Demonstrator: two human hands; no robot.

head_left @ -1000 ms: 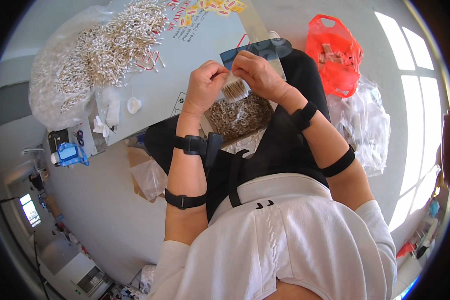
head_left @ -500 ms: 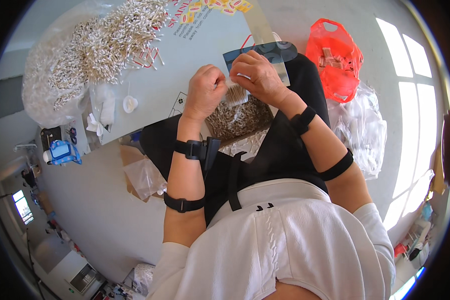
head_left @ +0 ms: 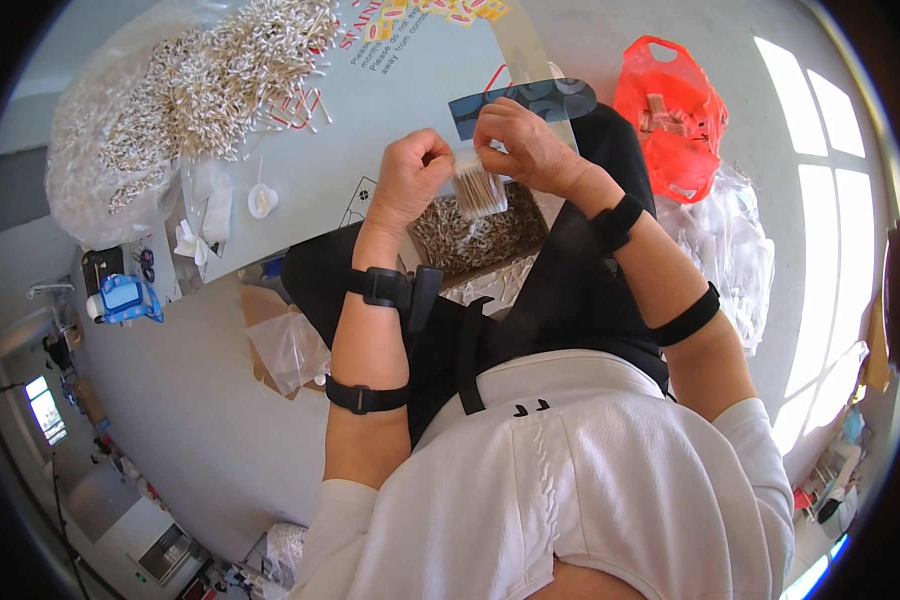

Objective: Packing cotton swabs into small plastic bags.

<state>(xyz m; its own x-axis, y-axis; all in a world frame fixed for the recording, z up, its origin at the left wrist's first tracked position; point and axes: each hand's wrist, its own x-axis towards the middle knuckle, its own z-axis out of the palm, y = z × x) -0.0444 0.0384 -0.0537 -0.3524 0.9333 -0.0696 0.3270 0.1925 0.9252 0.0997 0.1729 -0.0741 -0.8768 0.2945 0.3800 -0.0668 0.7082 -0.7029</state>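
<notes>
Between my two hands hangs a small clear plastic bag of cotton swabs, its swabs lined up side by side. My left hand pinches the upper left corner of the bag. At the upper right corner, the fingers of my right hand are closed on the plastic. The bag's top edge is partly hidden by my fingers. Just below it, a box on my lap holds a heap of loose cotton swabs. A dark blue patterned sheet lies behind my right hand.
A big clear bag spills a pile of cotton swabs onto the table. Yellow-and-white labels lie at the far edge. A small white dish stands at left. To the right are a red plastic bag and clear plastic bags.
The bag of swabs has shifted slightly right and down and shows more fully. My right hand has turned a little and moved up; my left hand stays nearly in place.
</notes>
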